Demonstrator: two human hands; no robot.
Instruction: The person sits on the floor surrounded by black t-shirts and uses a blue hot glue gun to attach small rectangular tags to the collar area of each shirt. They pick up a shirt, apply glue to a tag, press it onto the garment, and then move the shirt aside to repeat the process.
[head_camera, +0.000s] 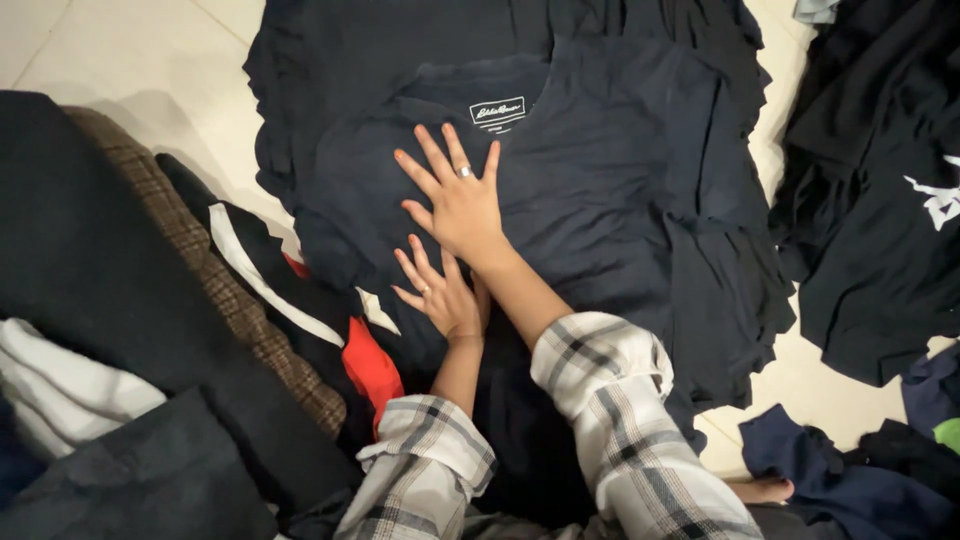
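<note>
Lying under 2 flat, spread palms, left hand (443, 298) and right hand (460, 203), navy T-shirt (600, 200) stays ungrasped.

A pale tiled floor (150, 70) lay under everything, and the brown checked cloth (215, 280) on the left serves here as the landmark. Just left of it and overlapping it spread a large black garment (90, 260). Below and left of the checked cloth a white folded cloth (60, 390) showed from under that black garment. Right of the checked cloth lay a black piece with a white stripe (260, 275), and beside that a red cloth (370, 365). Far to the right of it sat a black shirt with a white print (880, 220), with a dark blue heap (830, 470) below it and a green scrap (948, 433) at the edge.
</note>
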